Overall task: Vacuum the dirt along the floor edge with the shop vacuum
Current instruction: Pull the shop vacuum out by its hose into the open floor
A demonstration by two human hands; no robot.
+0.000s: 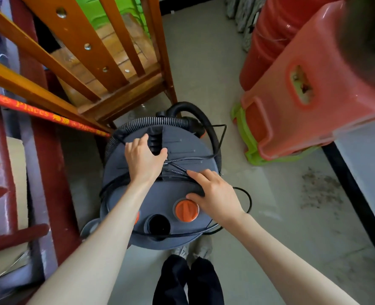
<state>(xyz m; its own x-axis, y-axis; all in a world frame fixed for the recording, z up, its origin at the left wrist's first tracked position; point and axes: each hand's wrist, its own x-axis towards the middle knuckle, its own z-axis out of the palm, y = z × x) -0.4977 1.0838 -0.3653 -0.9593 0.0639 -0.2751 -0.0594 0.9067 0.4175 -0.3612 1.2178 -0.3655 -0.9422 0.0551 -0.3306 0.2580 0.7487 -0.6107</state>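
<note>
Pale concrete floor (204, 62) underfoot, wooden chair (107, 69) stacked upside-down at left, pink plastic stools (303, 95) on a green one (246, 137) at right, red buckets (270, 40) behind.

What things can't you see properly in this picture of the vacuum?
All in the head view:
- The shop vacuum body and wheels: hidden under its own lid.
- The hose nozzle end: out of sight behind the lid.
- The handle: partly covered by the left hand.
- The cord plug: not visible.
- The second orange knob: hidden by the left forearm.
- The top right corner: a blurred dark shape blocks it.
</note>
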